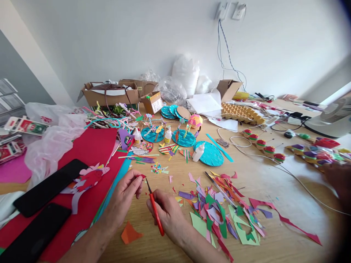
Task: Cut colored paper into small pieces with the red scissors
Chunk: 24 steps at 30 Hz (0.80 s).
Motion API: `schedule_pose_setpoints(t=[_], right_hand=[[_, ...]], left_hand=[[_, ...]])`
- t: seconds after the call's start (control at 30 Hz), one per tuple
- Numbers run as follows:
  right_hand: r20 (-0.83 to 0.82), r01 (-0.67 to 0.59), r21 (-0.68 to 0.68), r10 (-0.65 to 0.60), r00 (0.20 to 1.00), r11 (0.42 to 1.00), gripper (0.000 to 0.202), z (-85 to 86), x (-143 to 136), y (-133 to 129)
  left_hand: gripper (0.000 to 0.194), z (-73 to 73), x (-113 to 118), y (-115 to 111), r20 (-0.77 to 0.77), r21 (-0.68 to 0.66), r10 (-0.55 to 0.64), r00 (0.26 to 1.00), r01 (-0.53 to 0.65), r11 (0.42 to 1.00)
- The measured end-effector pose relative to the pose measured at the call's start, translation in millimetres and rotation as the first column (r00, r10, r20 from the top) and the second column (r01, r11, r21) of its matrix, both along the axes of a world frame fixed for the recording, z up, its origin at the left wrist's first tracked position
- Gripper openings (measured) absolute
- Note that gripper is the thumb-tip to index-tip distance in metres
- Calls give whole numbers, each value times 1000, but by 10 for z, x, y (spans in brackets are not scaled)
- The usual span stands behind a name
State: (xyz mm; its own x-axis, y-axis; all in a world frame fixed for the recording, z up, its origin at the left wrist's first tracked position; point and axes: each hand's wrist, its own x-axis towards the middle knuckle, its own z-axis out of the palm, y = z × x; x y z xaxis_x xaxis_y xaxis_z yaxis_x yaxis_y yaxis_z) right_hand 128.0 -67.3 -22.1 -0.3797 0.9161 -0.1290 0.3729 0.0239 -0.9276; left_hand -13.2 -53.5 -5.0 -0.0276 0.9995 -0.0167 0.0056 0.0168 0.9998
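My left hand [127,188] pinches a small piece of red paper [142,176] between thumb and fingertips. Wrapped around a pair of red-handled scissors [156,213], my right hand [166,208] holds their narrow dark blades up against the paper's edge. Tiny red clippings [173,189] lie on the table just beyond. Below my hands is an orange paper scrap [131,233]. To the right spreads a heap of coloured paper scraps [214,212], with a second pair of scissors [219,186], partly covered, lying among them.
Glue bottles [197,152] stand by turquoise discs [212,155]. Red sheets [90,146] and black phones [52,186] lie left. A white cable [287,170] crosses the right side, near another person's hand [338,177]. Cardboard boxes [109,95] and plastic bags [185,73] line the wall.
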Motion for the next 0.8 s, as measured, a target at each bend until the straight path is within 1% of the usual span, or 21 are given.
schedule_pose_setpoints(t=[0.17,0.3,0.57,0.8], right_hand=[[96,20,91,-29,995,996,24,26,-27,-5],[110,20,125,-34,993,992,24,38,-26,-16],[106,42,131,-56,993,990,29,47,-33,-15],[175,48,160,-76,982,986,29,14,-25,-14]], left_hand=[[18,-39,35,-25,19,5,35,999,-35,999],[19,-43,74,-35,35,6,51,998,-51,999],[20,-83,120,-52,35,5,65,997,-66,998],[20,-117,116,-59,16,-8,76,997,-76,997]])
